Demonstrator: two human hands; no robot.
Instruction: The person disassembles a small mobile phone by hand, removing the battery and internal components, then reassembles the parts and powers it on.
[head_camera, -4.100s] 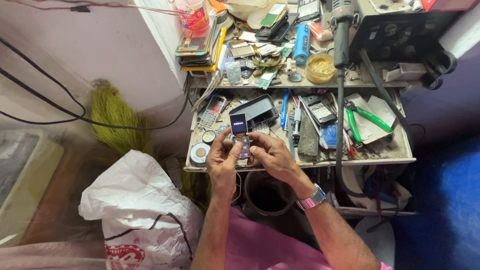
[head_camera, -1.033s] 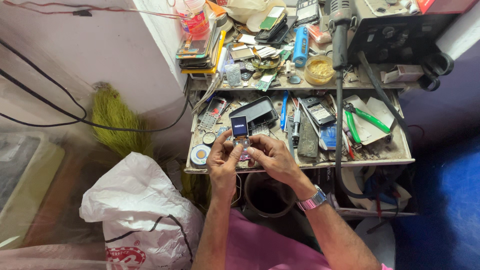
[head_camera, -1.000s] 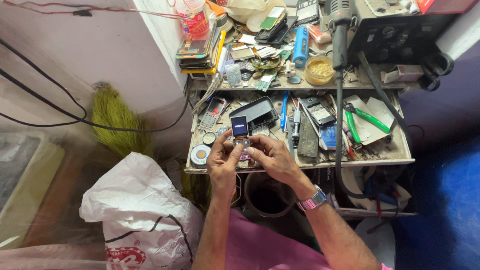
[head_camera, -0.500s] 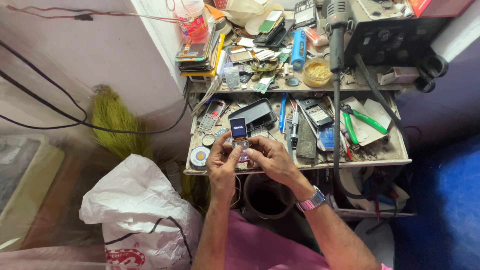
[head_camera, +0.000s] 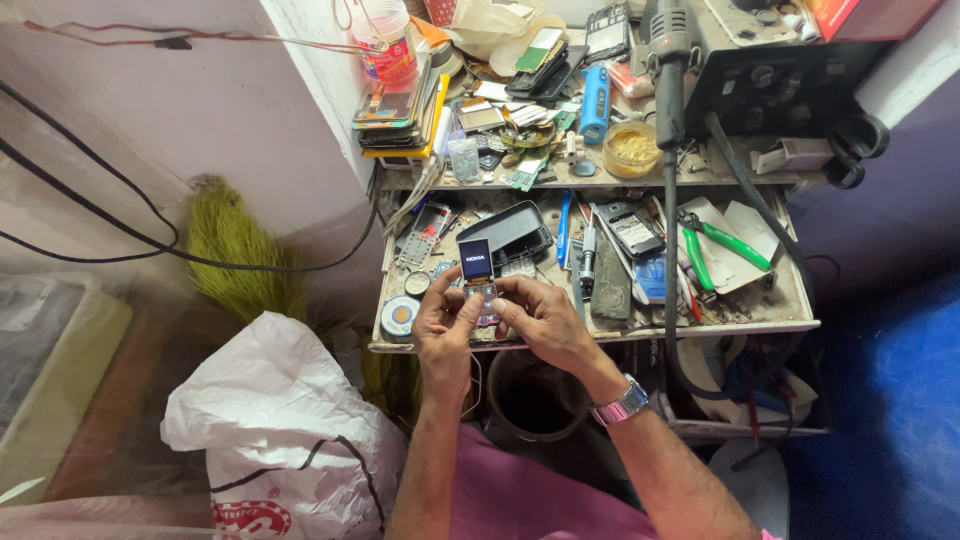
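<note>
Little has moved: both hands still hold the small phone (head_camera: 479, 285) over the tray (head_camera: 790, 300). Left hand (head_camera: 445, 335) clamps its body; right hand (head_camera: 540, 322), at three o'clock, pinches its edge, steadying it.

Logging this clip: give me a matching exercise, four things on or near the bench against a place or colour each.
Things:
1 small phone
2 pliers
3 wristwatch
4 white plastic bag

Places or colours:
a green handles
b on the right wrist
c held in both hands
d on the floor left of the person

Pairs: 1-c, 2-a, 3-b, 4-d
</note>
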